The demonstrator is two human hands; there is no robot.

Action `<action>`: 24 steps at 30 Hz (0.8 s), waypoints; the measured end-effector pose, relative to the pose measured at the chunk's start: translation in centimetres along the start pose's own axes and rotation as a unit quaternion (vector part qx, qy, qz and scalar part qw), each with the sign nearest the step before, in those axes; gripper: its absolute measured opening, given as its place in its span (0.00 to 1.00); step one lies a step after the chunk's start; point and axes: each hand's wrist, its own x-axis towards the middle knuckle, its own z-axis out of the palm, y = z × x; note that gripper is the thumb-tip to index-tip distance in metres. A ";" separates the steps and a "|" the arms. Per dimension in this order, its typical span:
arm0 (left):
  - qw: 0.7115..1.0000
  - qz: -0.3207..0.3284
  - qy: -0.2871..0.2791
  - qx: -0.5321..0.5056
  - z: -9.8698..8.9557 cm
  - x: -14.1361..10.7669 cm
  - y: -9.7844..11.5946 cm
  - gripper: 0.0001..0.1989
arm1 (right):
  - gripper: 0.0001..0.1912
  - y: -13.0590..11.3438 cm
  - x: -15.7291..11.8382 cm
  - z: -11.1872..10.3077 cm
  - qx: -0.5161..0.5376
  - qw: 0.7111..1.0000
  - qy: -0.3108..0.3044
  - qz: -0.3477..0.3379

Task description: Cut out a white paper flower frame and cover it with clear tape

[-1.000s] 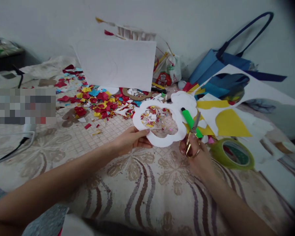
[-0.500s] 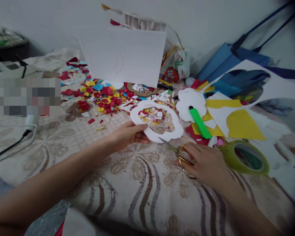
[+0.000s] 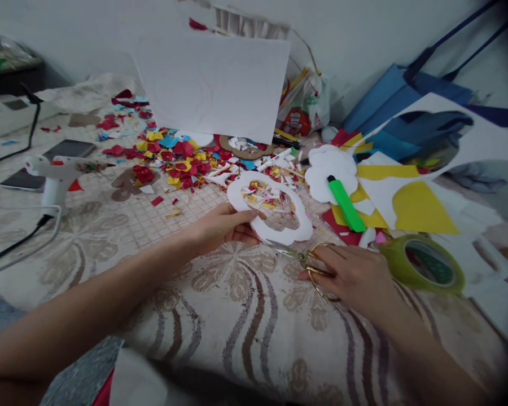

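Observation:
Between the thumb and fingers of my left hand [image 3: 231,228] is the near left edge of a white scalloped ring [image 3: 301,225], which looks like paper or foam sheet. Its middle is cut out, and coloured scraps show through the hole. My right hand [image 3: 351,270] grips gold-handled scissors [image 3: 317,269], with fingers in the loops. The blades point left and lie at the ring's lower edge, close to my left fingertips; whether they bite into it I cannot tell. Just beyond the ring rests a white scalloped cut-out [image 3: 328,163] with a green marker [image 3: 345,204] lying across it.
A roll of clear yellowish tape [image 3: 392,262] lies right of my right hand. Red, yellow and blue scraps [image 3: 186,163] spread behind the ring, before a standing white sheet [image 3: 220,84]. A glue gun [image 3: 55,183] with its cable stands left, near a phone [image 3: 70,148]. A blue bag [image 3: 376,101] leans back right.
The scissor blades have moved slightly left and down along the ring's lower edge, nearer my left fingers. The ring has tilted a little. The view has shifted slightly.

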 end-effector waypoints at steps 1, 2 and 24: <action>1.000 0.001 -0.003 0.000 0.0 0.0 0.0 0.08 | 0.21 0.0 0.0 0.0 0.000 1.000 0.003 -0.001; 1.000 0.002 -0.005 0.001 -0.1 0.0 0.0 0.08 | 0.21 0.0 0.0 0.0 0.000 1.000 0.006 -0.002; 0.991 0.074 -0.086 -0.068 0.2 -0.2 -0.5 0.10 | 0.21 -1.4 0.2 -1.0 0.473 0.845 -0.126 0.215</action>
